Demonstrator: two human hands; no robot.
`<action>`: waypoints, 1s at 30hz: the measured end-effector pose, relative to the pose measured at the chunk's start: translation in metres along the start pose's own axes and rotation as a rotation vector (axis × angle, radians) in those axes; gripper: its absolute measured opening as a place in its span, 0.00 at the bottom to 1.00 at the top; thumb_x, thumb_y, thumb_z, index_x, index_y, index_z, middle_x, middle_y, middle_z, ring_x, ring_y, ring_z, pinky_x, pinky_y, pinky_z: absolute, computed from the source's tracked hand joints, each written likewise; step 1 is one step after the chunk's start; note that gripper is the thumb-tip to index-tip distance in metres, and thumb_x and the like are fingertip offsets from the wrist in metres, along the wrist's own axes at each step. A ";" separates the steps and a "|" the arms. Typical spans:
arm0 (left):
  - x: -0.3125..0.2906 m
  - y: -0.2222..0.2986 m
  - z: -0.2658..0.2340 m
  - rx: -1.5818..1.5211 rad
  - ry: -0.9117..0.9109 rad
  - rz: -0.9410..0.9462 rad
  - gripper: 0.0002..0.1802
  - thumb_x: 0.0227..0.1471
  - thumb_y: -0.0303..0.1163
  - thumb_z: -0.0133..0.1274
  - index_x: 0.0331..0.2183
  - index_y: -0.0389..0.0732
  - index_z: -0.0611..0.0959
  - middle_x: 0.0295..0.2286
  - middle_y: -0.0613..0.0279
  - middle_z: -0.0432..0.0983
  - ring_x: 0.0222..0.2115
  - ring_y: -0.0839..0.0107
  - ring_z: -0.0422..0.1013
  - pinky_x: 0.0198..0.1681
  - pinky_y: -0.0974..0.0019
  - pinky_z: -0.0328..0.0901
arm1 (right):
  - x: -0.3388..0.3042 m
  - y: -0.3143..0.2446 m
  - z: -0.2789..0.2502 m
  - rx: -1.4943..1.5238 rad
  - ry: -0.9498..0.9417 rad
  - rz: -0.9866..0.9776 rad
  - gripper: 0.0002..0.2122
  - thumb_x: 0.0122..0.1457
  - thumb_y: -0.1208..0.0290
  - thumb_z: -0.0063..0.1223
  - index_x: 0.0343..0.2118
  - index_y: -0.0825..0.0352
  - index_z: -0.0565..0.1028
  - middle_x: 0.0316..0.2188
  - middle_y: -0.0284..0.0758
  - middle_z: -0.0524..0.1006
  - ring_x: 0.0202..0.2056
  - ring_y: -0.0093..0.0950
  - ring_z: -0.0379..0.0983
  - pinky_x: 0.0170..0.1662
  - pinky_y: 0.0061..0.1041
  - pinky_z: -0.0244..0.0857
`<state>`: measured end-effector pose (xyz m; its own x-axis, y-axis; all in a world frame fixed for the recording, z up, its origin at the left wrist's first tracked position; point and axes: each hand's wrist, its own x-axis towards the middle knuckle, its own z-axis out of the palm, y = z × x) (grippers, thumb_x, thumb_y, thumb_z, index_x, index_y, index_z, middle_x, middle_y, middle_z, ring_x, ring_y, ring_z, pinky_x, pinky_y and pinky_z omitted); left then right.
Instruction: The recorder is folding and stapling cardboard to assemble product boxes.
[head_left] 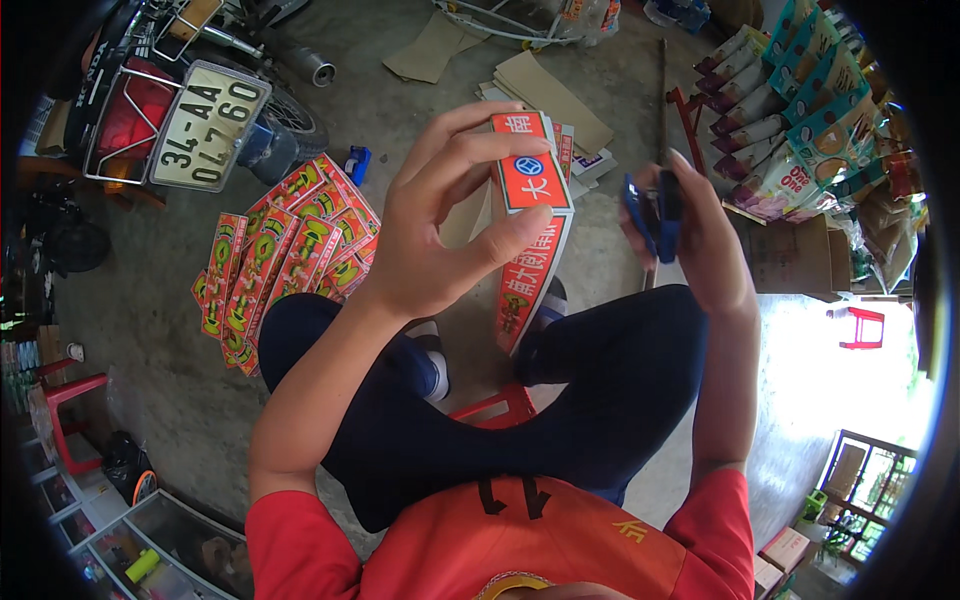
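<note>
1. While the person sits on a low red stool with crossed legs in dark trousers, the left hand is raised in front of the chest and grips a red cardboard box – the thumb presses on its front side and the fingers curl over its top end.
2. The box is flat and long, red with a blue round mark, and it hangs down from the hand toward the knees, a little tilted.
3. The right hand is closed around a blue tape dispenser, which is held upright just beside the box, not touching it.
4. On the concrete floor, to the person's left, lies a pile of flat red boxes with green and yellow print, spread like a fan.
5. Behind this pile stands a motorbike – its rear with the plate is turned to the camera.
6. Some brown cardboard sheets lie on the floor further ahead.
7. To the right, bags of snacks hang in rows above a cardboard carton.
</note>
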<state>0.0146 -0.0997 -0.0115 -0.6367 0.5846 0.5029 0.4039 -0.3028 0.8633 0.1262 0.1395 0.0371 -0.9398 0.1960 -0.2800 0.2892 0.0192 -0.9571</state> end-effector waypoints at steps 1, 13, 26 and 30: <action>0.002 0.000 -0.002 0.055 0.004 0.036 0.27 0.56 0.40 0.60 0.53 0.35 0.79 0.59 0.49 0.62 0.59 0.59 0.66 0.59 0.56 0.67 | 0.004 -0.010 0.008 0.000 0.002 0.002 0.27 0.72 0.44 0.29 0.40 0.65 0.74 0.26 0.35 0.75 0.24 0.22 0.69 0.30 0.22 0.63; 0.005 -0.024 -0.009 0.424 -0.027 0.148 0.29 0.50 0.35 0.64 0.52 0.33 0.80 0.59 0.47 0.61 0.55 0.58 0.71 0.56 0.58 0.71 | 0.039 -0.005 0.024 -0.104 -0.165 -0.007 0.23 0.70 0.56 0.37 0.50 0.72 0.75 0.30 0.35 0.76 0.28 0.23 0.68 0.35 0.23 0.62; 0.011 -0.037 0.007 0.521 -0.099 0.181 0.32 0.39 0.38 0.68 0.48 0.34 0.85 0.57 0.44 0.68 0.53 0.54 0.72 0.57 0.55 0.67 | 0.042 0.016 0.018 -0.653 -0.068 -0.319 0.18 0.68 0.71 0.42 0.59 0.63 0.74 0.45 0.41 0.76 0.47 0.34 0.75 0.52 0.29 0.68; 0.009 -0.039 0.008 0.508 -0.101 0.165 0.33 0.39 0.39 0.69 0.48 0.34 0.85 0.56 0.44 0.69 0.53 0.54 0.72 0.57 0.55 0.66 | 0.039 0.012 0.020 -0.820 -0.065 -0.250 0.17 0.70 0.71 0.40 0.59 0.62 0.75 0.49 0.38 0.74 0.52 0.29 0.74 0.57 0.25 0.65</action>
<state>-0.0018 -0.0766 -0.0405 -0.4820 0.6373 0.6013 0.7754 -0.0092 0.6314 0.0895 0.1278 0.0132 -0.9948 0.0358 -0.0955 0.0890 0.7617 -0.6418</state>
